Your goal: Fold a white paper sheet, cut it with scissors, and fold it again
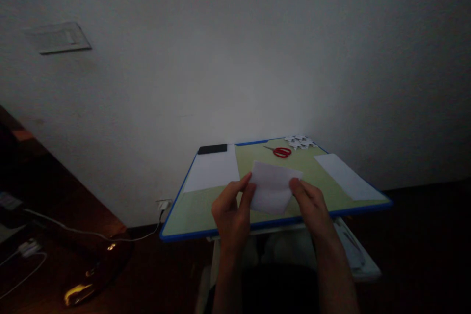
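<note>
Pinching the small white paper (274, 189) over the near green tabletop (195, 216), the left hand (232, 213) closes thumb and finger on its 9 o'clock edge, the right hand (314, 206) on its 3 o'clock edge; light, even tension should hold it flat without tearing. Red-handled scissors (282, 152) lie at 12 o'clock, white paper pieces (300, 142) at 1, a larger white sheet (215, 169) at 10

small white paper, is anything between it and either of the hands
Nothing visible is in the way: the left hand pinches the small white paper by its left edge, and the right hand holds it near its upper right corner. The red-handled scissors lie beyond it on the table, not between.
</note>
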Motion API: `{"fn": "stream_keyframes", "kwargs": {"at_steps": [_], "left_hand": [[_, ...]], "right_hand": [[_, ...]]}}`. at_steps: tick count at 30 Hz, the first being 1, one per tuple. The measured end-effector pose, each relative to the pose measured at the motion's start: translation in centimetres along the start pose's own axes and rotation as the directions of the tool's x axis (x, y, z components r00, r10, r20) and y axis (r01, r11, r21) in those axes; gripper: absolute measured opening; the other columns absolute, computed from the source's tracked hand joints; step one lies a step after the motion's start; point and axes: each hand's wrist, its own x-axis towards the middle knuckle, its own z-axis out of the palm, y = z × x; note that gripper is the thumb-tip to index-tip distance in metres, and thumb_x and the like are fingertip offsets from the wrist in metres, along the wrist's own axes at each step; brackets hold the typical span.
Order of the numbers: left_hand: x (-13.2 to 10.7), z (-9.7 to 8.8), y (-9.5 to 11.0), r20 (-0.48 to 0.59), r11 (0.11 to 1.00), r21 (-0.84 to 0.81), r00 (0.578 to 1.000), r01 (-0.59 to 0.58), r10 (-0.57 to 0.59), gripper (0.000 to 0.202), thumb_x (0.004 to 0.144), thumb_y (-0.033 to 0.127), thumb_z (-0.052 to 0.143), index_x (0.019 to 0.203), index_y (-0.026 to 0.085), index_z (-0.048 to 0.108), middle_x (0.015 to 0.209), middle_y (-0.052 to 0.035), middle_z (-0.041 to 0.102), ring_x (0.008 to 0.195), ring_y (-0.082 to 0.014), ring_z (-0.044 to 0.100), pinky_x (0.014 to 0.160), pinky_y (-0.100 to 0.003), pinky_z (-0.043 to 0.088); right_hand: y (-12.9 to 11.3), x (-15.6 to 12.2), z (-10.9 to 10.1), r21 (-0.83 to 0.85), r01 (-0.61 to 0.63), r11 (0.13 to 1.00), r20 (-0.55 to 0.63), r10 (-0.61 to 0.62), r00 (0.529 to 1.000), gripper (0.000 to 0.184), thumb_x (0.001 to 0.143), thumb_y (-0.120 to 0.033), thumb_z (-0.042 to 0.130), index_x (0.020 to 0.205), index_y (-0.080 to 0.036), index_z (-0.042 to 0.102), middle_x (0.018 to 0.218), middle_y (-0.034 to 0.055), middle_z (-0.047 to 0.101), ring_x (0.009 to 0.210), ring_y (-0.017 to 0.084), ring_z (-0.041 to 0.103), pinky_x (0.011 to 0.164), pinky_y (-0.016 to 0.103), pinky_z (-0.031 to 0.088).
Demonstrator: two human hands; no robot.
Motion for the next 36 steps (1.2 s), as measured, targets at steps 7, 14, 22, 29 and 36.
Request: {"fn": "stream_keyframes", "kwargs": {"at_steps": [7, 14, 22, 29, 36], "left_hand": [[0.0, 0.3, 0.7, -0.039, 0.999, -0.053, 0.999, 0.007, -0.010, 0.023, 0.090, 0.020, 0.080, 0.110, 0.030, 0.086, 0.094, -0.0027, 0.082, 0.083, -0.0152, 0.072, 0.073, -0.025, 0.056], [0.1, 0.1, 1.2, -0.044, 0.999, -0.038, 0.999, -0.007, 0.006, 0.019, 0.091, 0.023, 0.081, 0.108, 0.028, 0.086, 0.090, -0.0024, 0.081, 0.078, -0.0142, 0.071, 0.070, -0.024, 0.055], [-0.1, -0.5, 0.3, -0.058, 0.999, 0.039, 0.998, -0.002, 0.004, 0.022, 0.091, 0.024, 0.081, 0.111, 0.033, 0.085, 0.093, -0.0012, 0.081, 0.081, -0.0144, 0.070, 0.071, -0.025, 0.054], [0.2, -0.6, 0.9, -0.076, 0.999, 0.041, 0.997, -0.011, 0.014, 0.022, 0.092, 0.024, 0.080, 0.111, 0.034, 0.085, 0.090, 0.0002, 0.078, 0.078, -0.0133, 0.068, 0.069, -0.024, 0.053], [0.2, -0.7, 0.9, -0.087, 0.997, 0.071, 0.996, -0.010, 0.016, 0.019, 0.091, 0.026, 0.080, 0.110, 0.029, 0.086, 0.090, -0.0020, 0.079, 0.079, -0.0154, 0.069, 0.071, -0.026, 0.054]], "right_hand": [[0.5, 0.0, 0.1, 0.073, 0.015, 0.997, 0.007, -0.016, 1.000, 0.047, 0.086, -0.066, 0.076, 0.074, -0.021, 0.075, 0.073, 0.0031, 0.071, 0.070, 0.021, 0.062, 0.068, 0.029, 0.053], [0.3, -0.2, -0.7, 0.085, 0.053, 0.995, 0.114, -0.063, 0.992, 0.031, 0.086, -0.052, 0.081, 0.081, -0.022, 0.084, 0.086, 0.0048, 0.080, 0.085, 0.026, 0.071, 0.077, 0.031, 0.056], [-0.8, 0.0, 0.0, 0.009, 0.057, 0.998, 0.093, -0.057, 0.994, 0.030, 0.087, -0.049, 0.078, 0.071, -0.023, 0.079, 0.074, 0.0017, 0.072, 0.080, 0.025, 0.069, 0.079, 0.033, 0.055], [-0.2, -0.2, 0.0, 0.069, -0.048, 0.996, 0.253, 0.029, 0.967, 0.032, 0.084, -0.051, 0.082, 0.092, -0.021, 0.085, 0.093, 0.0064, 0.080, 0.089, 0.028, 0.072, 0.081, 0.035, 0.057], [-0.1, -0.2, -0.4, -0.016, 0.029, 0.999, 0.265, -0.024, 0.964, 0.028, 0.088, -0.047, 0.080, 0.078, -0.022, 0.083, 0.087, 0.0053, 0.081, 0.087, 0.026, 0.071, 0.080, 0.033, 0.056]]}}
